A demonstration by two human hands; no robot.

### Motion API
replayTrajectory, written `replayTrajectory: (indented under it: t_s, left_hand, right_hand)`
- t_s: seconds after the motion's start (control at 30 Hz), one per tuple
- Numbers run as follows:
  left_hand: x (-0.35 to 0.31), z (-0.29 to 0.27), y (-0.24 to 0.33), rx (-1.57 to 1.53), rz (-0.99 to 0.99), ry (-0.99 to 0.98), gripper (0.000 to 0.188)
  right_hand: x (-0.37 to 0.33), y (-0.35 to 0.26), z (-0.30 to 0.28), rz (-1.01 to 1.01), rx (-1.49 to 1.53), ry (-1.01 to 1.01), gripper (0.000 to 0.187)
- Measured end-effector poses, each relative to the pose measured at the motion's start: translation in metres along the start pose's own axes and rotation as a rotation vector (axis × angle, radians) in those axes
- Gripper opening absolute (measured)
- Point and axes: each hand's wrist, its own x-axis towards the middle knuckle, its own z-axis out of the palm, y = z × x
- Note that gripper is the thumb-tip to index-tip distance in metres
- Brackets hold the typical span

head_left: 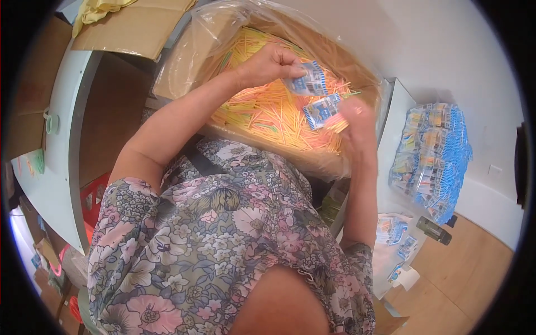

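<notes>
Here, listed from the head view, are a person's two bare hands at work over a large cardboard box [357, 72] lined with clear plastic film [223, 25] and filled with thin yellow, orange and pink sticks [268, 109].

Left hand [271, 64]: reaches in from the left, above the middle of the box; fingers pinched together on a small clear packet with blue printed edge [309, 82], held just over the sticks.

Right hand [354, 120]: at the near right part of the box, blurred; fingers closed around a second small blue-edged packet [322, 111] together with a small bunch of orange sticks that shows at its lower edge. The two packets lie near each other, the left one higher and farther in.

Person's clothing: floral short-sleeved top [223, 240], filling the lower middle of the view.

Right of the box: a pale tabletop [391, 184] bearing a heap of filled packets with blue edges [432, 156], well apart from the hands; nearer the person, a few loose packets [399, 234] on white sheeting; a dark small bottle [434, 230] lies beside them.

Upper left: a flattened cardboard flap [131, 28] with a yellow cloth [97, 10] on it.

Floor at lower right: wood-coloured [463, 285].
</notes>
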Motion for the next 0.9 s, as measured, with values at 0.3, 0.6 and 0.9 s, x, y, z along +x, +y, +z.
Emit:
replayTrajectory:
  t_s: [0.3, 0.6, 0.9]
  left_hand:
    - [0.000, 0.008, 0.007, 0.047, -0.058, -0.023, 0.013]
    - [0.001, 0.008, 0.011, 0.106, -0.071, -0.211, 0.017]
    - [-0.002, 0.007, 0.013, 0.036, -0.151, -0.076, 0.021]
  right_hand:
    - [0.017, -0.048, 0.012, 0.087, 0.471, -0.177, 0.021]
    - [0.033, -0.047, 0.015, 0.047, 0.202, -0.136, 0.019]
    - [0.017, -0.071, 0.037, -0.426, -0.449, 0.049, 0.019]
